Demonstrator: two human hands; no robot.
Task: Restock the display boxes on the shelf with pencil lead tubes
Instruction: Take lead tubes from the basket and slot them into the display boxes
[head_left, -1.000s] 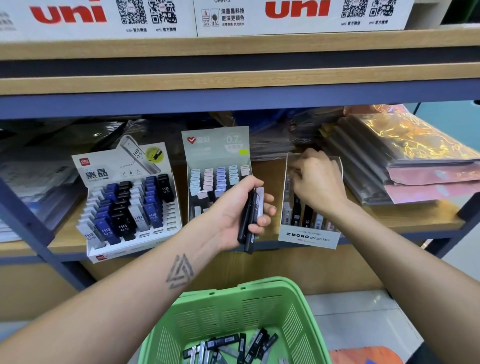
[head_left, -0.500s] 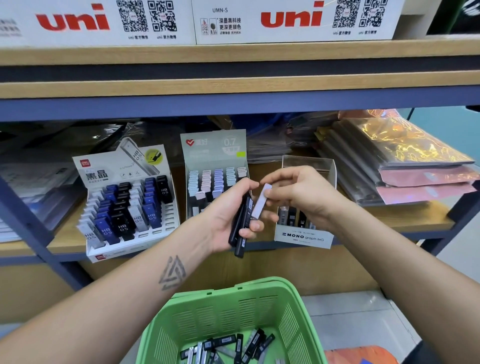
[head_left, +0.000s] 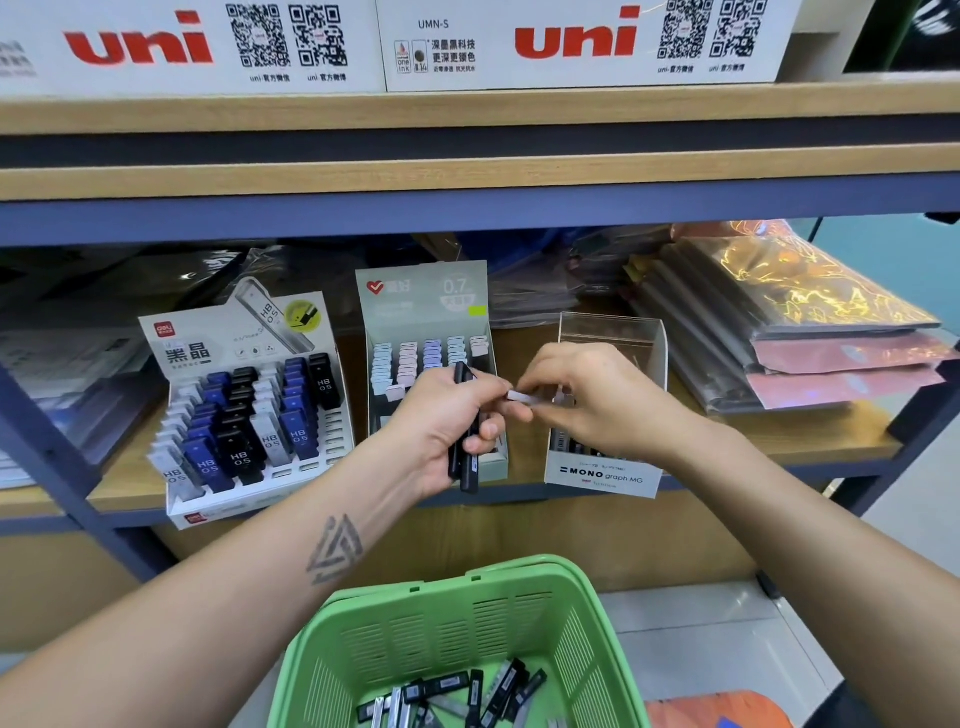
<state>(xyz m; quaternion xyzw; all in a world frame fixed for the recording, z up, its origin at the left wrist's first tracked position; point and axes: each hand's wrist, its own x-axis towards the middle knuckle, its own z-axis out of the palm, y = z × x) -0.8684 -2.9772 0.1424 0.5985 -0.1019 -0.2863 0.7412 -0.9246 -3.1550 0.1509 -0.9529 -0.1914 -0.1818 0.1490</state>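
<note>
Head view catches the restocking mid-cycle: the right hand (head_left: 597, 400) pinches one pale lead tube (head_left: 525, 397) by its end between thumb and fingertips, drawing it from the bundle the left hand (head_left: 447, 415) holds. The left fingers are curled tight round a few dark tubes (head_left: 466, 462), which stand roughly upright in the fist, just left of the MONO graph MG box (head_left: 602, 475).

That box is the landmark. It is white card with a clear plastic back panel, and dark tubes stand in its lower part; how full it is cannot be told, since the right hand covers it. Left of it sits a grey-green 0.7 display box (head_left: 426, 301) with tiers of pastel caps, and further left a stepped white box (head_left: 244, 415) of blue, black and grey HB 0.5 tubes. Below and in front of it, a green slotted plastic basket (head_left: 457, 623) holds more loose tubes.

Judging by the grip, the next move calls for turning the slim, smooth, hard tube upright and sliding it into a free slot of the MONO box without tipping its neighbours.
</note>
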